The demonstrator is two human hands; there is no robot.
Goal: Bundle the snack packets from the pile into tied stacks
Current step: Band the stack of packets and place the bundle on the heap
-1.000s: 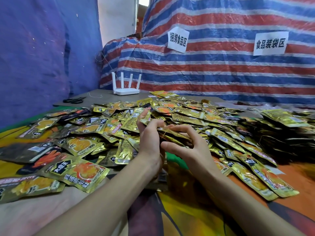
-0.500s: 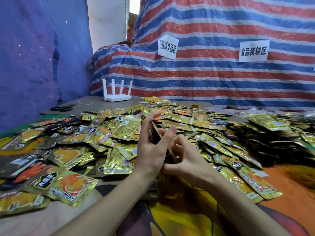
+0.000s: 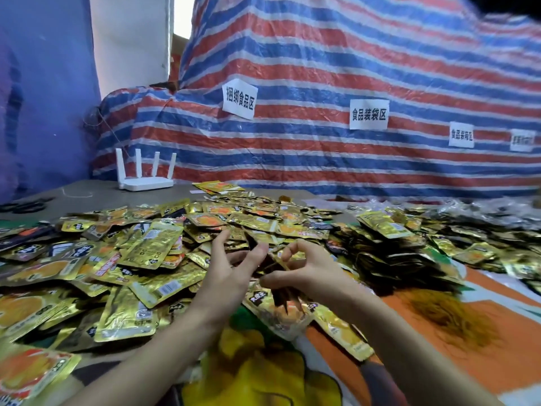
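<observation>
Striped red, white and blue tarpaulin (image 3: 322,68) closes off the far side of your desk (image 3: 87,196), with white paper signs (image 3: 240,102) stuck on it and blue sheeting (image 3: 44,98) hanging along the left. Your right grip (image 3: 313,269) is curled, pinching a small stack of packets (image 3: 282,294) between thumb and fingertips. It holds the stack edge-on above the near middle of the desk, with the dark edges fanning downward. Your left grip (image 3: 228,276) is just beside it, spread wide, with thumb and forefinger straight and apart. The thumb tip comes right up to the stack, but you cannot tell whether it touches. The loose pile of gold snack packets (image 3: 158,250) covers the desk from the left edge to the middle, most of them flat and overlapping, some lying under your wrists. Toward the right edge more packets sit in thick stacks (image 3: 409,259) with dark edges showing; whether they are tied is unclear. A bright printed cloth (image 3: 263,373) covers the near edge of the desk below your forearms. At the far left corner a white router (image 3: 145,180) with four upright antennas stands on bare grey desk, and dark scissors (image 3: 22,206) lie blurred near the left edge.
</observation>
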